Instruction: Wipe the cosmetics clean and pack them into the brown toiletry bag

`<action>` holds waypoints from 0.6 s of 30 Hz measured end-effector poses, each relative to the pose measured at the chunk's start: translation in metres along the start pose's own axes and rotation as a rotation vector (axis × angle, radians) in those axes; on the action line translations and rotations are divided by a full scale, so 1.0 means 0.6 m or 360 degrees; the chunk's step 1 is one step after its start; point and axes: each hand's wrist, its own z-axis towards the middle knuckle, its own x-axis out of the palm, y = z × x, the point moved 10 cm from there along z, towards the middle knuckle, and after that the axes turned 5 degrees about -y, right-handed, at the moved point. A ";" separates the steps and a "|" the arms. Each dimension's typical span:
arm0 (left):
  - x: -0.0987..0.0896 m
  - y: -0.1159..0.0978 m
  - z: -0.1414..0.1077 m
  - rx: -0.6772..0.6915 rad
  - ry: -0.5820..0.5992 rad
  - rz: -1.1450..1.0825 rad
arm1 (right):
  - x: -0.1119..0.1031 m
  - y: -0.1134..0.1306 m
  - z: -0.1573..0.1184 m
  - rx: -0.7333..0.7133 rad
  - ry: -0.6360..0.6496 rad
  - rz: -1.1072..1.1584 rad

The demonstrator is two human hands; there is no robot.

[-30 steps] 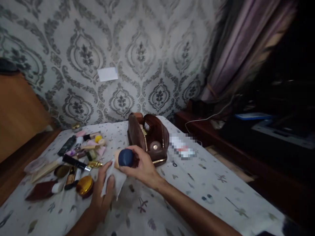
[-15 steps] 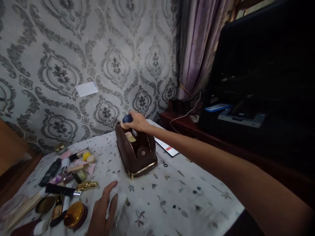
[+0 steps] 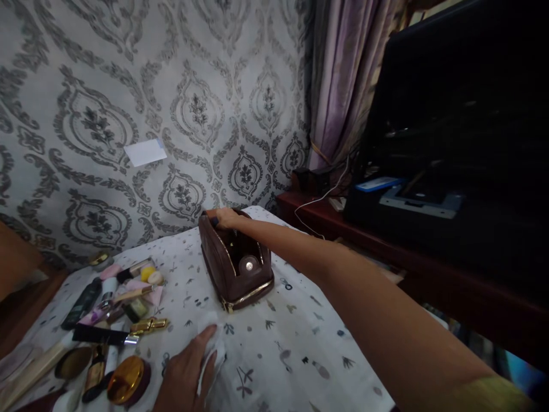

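A brown zip-top cosmetic bag (image 3: 214, 260) stands unzipped on the patterned tablecloth, its snap tab folded into the mouth. My right hand (image 3: 226, 218) reaches into the far end of the bag, fingers bent around a dark blue rounded item (image 3: 215, 220). Most of that item is hidden by the hand and the bag's side. Low in the view, my left hand (image 3: 182, 369) rests near the cloth with a crumpled white tissue (image 3: 218, 357) between thumb and fingers. Left of it lie a gold lipstick (image 3: 148, 325), an amber-lidded jar (image 3: 127, 379) and a black tube (image 3: 103, 335).
Several more cosmetics, including a dark green tube (image 3: 82, 303) and a yellow round item (image 3: 148, 273), crowd the table's left side. A wallpapered wall stands behind. To the right are a dark red desk (image 3: 295, 206), a white cable (image 3: 319, 199) and a large black screen (image 3: 450, 126).
My right hand has gone down into the bag with the dark blue item. The phone beside the bag is now out of sight behind my arm. My left hand has shifted slightly right.
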 end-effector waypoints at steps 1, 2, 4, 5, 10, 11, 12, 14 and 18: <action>0.003 -0.002 -0.001 0.0043 0.0011 0.0018 | 0.003 -0.001 0.002 -0.0002 0.0003 -0.0004; 0.005 -0.004 -0.002 0.0088 -0.0005 0.0033 | 0.005 -0.002 0.004 -0.0003 0.0004 -0.0011; 0.004 -0.008 -0.005 0.0170 -0.0069 0.0048 | 0.008 -0.004 0.007 -0.0010 0.0005 -0.0030; 0.002 -0.008 -0.006 0.0178 -0.0106 0.0054 | 0.008 -0.005 0.008 -0.0016 0.0004 -0.0042; 0.007 -0.008 -0.003 0.0178 0.0062 0.0103 | 0.007 -0.003 0.006 -0.0069 0.0004 -0.0096; 0.005 -0.011 -0.002 0.0207 0.0081 0.0117 | 0.007 -0.003 0.003 -0.0078 0.0008 -0.0103; 0.003 -0.014 -0.001 0.0237 0.0086 0.0133 | 0.007 -0.002 0.000 -0.0083 0.0013 -0.0107; 0.000 -0.017 -0.001 0.0270 0.0073 0.0169 | 0.006 -0.002 -0.008 -0.0085 0.0031 -0.0109; -0.002 -0.022 0.000 0.0312 -0.0048 0.0235 | 0.003 0.001 -0.022 -0.0088 0.0083 -0.0093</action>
